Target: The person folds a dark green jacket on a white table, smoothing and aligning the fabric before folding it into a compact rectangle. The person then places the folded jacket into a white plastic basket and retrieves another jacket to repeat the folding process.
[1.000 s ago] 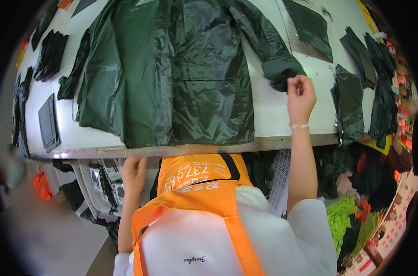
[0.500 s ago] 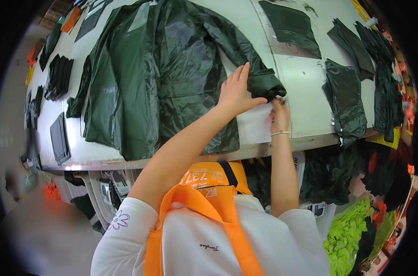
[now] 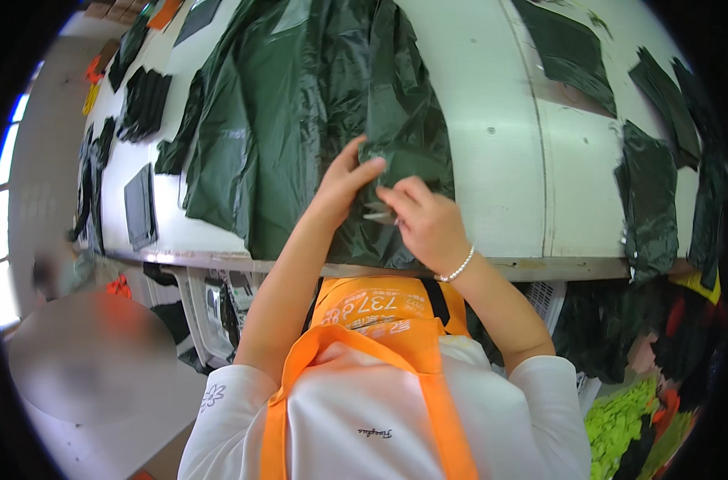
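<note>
A dark green, shiny rain jacket (image 3: pixel 260 160) lies spread on the white table, its right-hand sleeve (image 3: pixel 416 164) folded in over the body. At the cuff end of that sleeve, my left hand (image 3: pixel 341 182) is closed, thumb and fingers pinching the fabric. My right hand (image 3: pixel 430 224), with a beaded bracelet at the wrist, is closed just beside it. Between its fingers are small silver thread snips (image 3: pixel 377 214), slightly blurred, their blades pointing left toward the cuff. What lies under the fingertips is hidden.
Folded dark green garments (image 3: pixel 650 192) lie along the right of the white table (image 3: pixel 492 200); more bundles (image 3: pixel 145 106) and a flat folded piece (image 3: pixel 140 206) are at the left. White crates (image 3: pixel 200 316) stand below the front edge. Bright green cloth (image 3: pixel 620 424) is heaped lower right.
The sleeve has come inward from the right onto the jacket's body. Both hands have moved left with it, and the snips now show in my right hand.
</note>
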### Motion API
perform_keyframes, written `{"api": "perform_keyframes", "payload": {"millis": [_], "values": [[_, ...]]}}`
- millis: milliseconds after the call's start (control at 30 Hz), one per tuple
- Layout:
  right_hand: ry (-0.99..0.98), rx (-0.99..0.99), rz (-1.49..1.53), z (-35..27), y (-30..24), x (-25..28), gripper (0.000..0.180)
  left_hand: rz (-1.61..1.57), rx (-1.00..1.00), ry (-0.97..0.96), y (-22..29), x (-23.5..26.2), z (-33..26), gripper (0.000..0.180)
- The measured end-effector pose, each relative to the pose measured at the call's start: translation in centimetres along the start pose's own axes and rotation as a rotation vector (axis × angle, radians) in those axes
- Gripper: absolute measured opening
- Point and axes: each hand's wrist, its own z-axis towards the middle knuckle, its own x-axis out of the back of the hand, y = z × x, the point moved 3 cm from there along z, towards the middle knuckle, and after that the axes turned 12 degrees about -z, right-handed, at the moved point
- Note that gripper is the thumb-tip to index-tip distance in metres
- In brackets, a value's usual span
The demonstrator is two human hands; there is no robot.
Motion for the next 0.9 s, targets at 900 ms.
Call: {"api": "perform_keyframes", "payload": {"millis": [900], "values": [[0.022, -0.291, 0.497, 1.6, 3.6, -0.5, 0.012, 0.462, -0.248, 0.045, 1.2, -1.6, -2.9, 0.033]]}}
